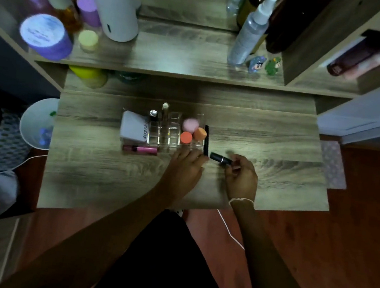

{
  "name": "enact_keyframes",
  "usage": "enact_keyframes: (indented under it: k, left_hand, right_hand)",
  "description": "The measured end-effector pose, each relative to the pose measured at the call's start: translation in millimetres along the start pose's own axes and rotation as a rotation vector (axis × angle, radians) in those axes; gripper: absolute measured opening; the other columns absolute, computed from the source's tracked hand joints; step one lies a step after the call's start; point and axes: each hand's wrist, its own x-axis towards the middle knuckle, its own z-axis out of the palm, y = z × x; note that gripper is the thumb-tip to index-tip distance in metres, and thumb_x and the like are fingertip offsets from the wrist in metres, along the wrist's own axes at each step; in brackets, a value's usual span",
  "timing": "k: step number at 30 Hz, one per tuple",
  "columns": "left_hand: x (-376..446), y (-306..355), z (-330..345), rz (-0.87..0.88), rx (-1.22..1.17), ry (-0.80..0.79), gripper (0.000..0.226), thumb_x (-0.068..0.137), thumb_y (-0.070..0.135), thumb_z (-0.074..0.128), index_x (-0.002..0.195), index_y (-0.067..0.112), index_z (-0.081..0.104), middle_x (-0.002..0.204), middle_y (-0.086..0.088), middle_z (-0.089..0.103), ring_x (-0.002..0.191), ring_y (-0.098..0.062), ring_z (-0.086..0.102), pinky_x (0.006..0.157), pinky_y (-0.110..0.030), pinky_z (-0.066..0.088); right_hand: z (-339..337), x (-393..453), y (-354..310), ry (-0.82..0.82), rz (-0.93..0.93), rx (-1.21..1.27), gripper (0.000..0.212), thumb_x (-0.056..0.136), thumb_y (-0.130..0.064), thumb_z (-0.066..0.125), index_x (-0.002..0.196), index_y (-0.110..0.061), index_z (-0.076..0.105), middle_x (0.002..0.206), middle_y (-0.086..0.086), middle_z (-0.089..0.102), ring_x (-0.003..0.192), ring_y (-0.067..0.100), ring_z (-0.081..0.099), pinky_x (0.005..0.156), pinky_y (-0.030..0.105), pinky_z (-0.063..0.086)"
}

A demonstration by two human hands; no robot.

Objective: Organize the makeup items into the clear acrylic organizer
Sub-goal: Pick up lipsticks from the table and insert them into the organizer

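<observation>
The right hand [242,176] is closed around a black lipstick tube [221,158], held just off the right front corner of the clear acrylic organizer [162,130], while the left hand [187,165] rests loosely curled against the organizer's front edge with nothing visibly in it. The step in hand looks like slotting this tube; next it probably needs turning upright and lowering into one of the empty middle cells (sponges [191,132] fill the right section)

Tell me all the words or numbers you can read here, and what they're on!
"4u2 ski...", cut off: white flat pack in the clear organizer.
A number, perhaps "31", unsure: small blue figure on the shelf.
Too blurred to read: purple jar's lid, spray bottle.
</observation>
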Motion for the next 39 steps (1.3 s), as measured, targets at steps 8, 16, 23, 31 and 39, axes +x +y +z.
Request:
enact_keyframes:
  k: [8, 16, 23, 31, 39]
  left_hand:
    - [20, -1, 15, 0.018, 0.068, -0.042, 0.035, 0.092, 0.017, 0.047, 0.125, 0.009, 0.055, 0.122, -0.015, 0.059, 0.111, -0.034, 0.053, 0.095, -0.044, 0.040]
    - [30, -2, 23, -0.037, 0.019, -0.078, 0.039, 0.092, 0.015, 0.048, 0.130, 0.004, 0.051, 0.122, -0.020, 0.057, 0.110, -0.036, 0.052, 0.093, -0.046, 0.042]
    - [30, 0, 26, -0.092, -0.026, -0.012, 0.025, 0.090, 0.015, 0.053, 0.110, 0.002, 0.061, 0.108, -0.022, 0.060, 0.097, -0.037, 0.056, 0.082, -0.047, 0.046]
    - [30, 5, 25, -0.210, -0.020, -0.013, 0.019, 0.091, 0.005, 0.050, 0.106, -0.002, 0.059, 0.108, -0.023, 0.061, 0.094, -0.037, 0.057, 0.079, -0.050, 0.047]
    - [18, 3, 24, -0.289, -0.074, 0.018, 0.032, 0.092, 0.001, 0.049, 0.124, -0.003, 0.052, 0.112, -0.024, 0.058, 0.091, -0.036, 0.060, 0.076, -0.044, 0.053]
  right_hand:
    - [-4, 19, 15, -0.105, -0.014, -0.041, 0.036, 0.082, -0.008, 0.063, 0.118, -0.015, 0.061, 0.111, 0.016, 0.058, 0.103, 0.031, 0.058, 0.088, 0.037, 0.047]
    - [5, 30, 24, -0.180, -0.061, -0.120, 0.034, 0.083, -0.018, 0.067, 0.117, -0.021, 0.064, 0.114, 0.012, 0.055, 0.106, 0.029, 0.054, 0.084, 0.035, 0.050]
    - [5, 36, 31, -0.102, 0.036, 0.016, 0.018, 0.081, -0.019, 0.068, 0.095, -0.012, 0.060, 0.101, 0.011, 0.063, 0.094, 0.028, 0.059, 0.081, 0.033, 0.046]
    - [-3, 37, 31, -0.136, 0.426, 0.485, 0.019, 0.078, -0.015, 0.071, 0.077, -0.027, 0.056, 0.080, 0.005, 0.063, 0.077, 0.025, 0.060, 0.076, 0.044, 0.051]
    - [-7, 29, 25, -0.221, 0.481, 0.752, 0.019, 0.086, 0.001, 0.060, 0.086, -0.017, 0.065, 0.067, 0.009, 0.060, 0.056, 0.016, 0.053, 0.046, 0.021, 0.042]
